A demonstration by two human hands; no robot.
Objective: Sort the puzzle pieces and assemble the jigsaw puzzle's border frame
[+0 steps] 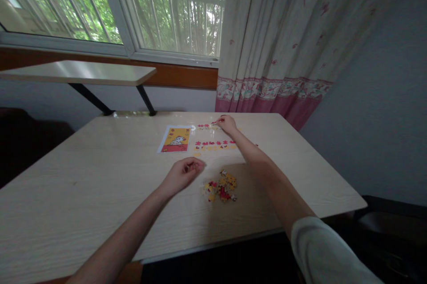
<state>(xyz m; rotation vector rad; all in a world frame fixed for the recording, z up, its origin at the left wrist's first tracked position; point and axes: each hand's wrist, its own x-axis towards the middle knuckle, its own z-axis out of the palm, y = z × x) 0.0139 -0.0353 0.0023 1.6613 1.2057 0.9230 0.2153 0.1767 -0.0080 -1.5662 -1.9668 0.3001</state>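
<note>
Two bare arms of yours come in from the bottom of the frame, and a white sleeve [320, 248] covers the right one in the lower right corner. Nearest you, just under the middle of the frame, a pile of loose pieces [220, 186], yellow and red mixed up, sits on the pale table [66, 213], likely kept close so you can grab from it. Your left hand [183, 173] rests just beside the pile, wrist down on the wood. Its fingers are curled in together like a soft fist, and you cannot tell if anything is inside. A bit farther up lies a long row [215, 145] of red and yellow pieces, side by side, as if sorted by colour. Next to it, toward the left of the frame, a picture card [175, 139] lies flat and face up where you can look at it. Your right arm stretches straight past the pile and over the long row. Your right hand [227, 123] is palm down, its fingertips pinched on a red piece [214, 122] at the end of a short row [204, 127]. Beyond the table are a shelf [76, 72], a window [167, 8] and a curtain [276, 30].
</note>
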